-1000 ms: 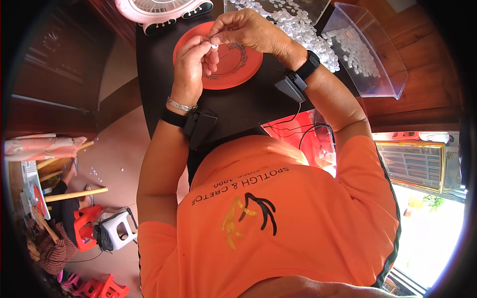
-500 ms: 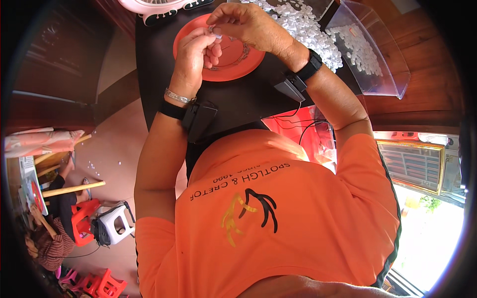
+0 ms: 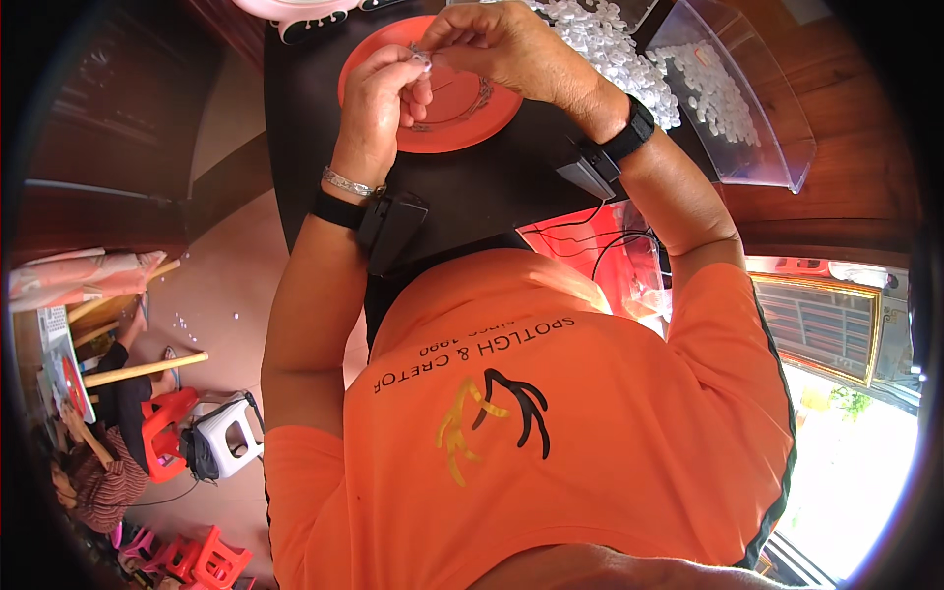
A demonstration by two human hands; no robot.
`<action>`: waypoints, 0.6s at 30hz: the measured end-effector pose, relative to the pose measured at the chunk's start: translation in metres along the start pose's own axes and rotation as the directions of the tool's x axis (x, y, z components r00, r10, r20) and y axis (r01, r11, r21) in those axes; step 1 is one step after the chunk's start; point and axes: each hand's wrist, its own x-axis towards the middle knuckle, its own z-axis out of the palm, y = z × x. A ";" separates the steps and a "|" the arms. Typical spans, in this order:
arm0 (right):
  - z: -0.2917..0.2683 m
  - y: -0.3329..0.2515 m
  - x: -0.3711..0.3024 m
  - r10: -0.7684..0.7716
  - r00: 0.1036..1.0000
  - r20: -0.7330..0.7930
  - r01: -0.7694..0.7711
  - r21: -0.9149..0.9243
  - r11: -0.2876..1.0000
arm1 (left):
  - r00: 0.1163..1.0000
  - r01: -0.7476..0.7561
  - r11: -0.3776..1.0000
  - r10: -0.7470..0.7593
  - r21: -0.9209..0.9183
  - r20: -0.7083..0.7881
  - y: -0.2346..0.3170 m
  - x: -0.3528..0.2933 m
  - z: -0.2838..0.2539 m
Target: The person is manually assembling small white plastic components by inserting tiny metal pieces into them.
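Note:
My left hand (image 3: 379,103) is closed in a pinch, thumb against bent index finger, on a small whitish plastic piece (image 3: 421,59). From the right, my right hand (image 3: 506,49) brings thumb and fingertips together at the same piece; its fingers cover much of it, so its exact shape is unclear. Both hands are above a round orange-red plate (image 3: 457,133) with a dark patterned ring. Beyond my right hand spreads a heap of small white and clear plastic pieces (image 3: 615,59).
A clear plastic tray (image 3: 777,147) holding more pieces stands right of the heap on the dark table (image 3: 462,202). A pink and black object (image 3: 305,20) sits at the far left edge. Cables (image 3: 615,236) hang below the table. Another person (image 3: 113,482) sits at lower left, near stools (image 3: 231,438).
The right hand has shifted slightly, its fingertips now lower and closer to the left thumb at the plastic piece. The view has moved a little. The left hand keeps its pinch.

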 end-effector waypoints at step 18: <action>0.019 0.035 -0.020 0.116 0.942 0.314 0.197 -0.800 0.567 | 0.999 0.010 0.999 -0.007 0.052 -0.050 0.006 -0.002 -0.001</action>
